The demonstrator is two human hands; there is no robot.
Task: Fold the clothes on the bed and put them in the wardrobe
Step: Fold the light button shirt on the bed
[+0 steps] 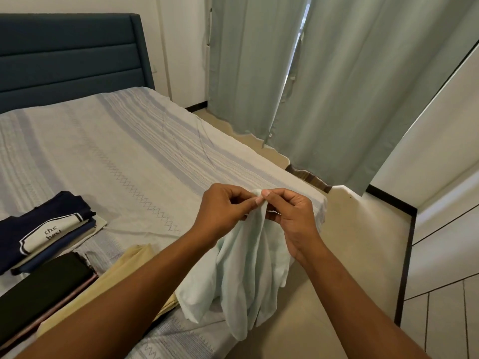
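Left hand and right hand fingers pinch the pale green garment's top edge; it hangs over the bed's near edge. Risk: the shallow pinch slips and the cloth drops floorward.

Hanging below my fingers I see a pale mint garment. Beyond them, the bedspread is off-white with grey-blue stripes and zigzags. Far left of them are a navy shirt with a cream patch, a black fold and a sandy-yellow cloth.
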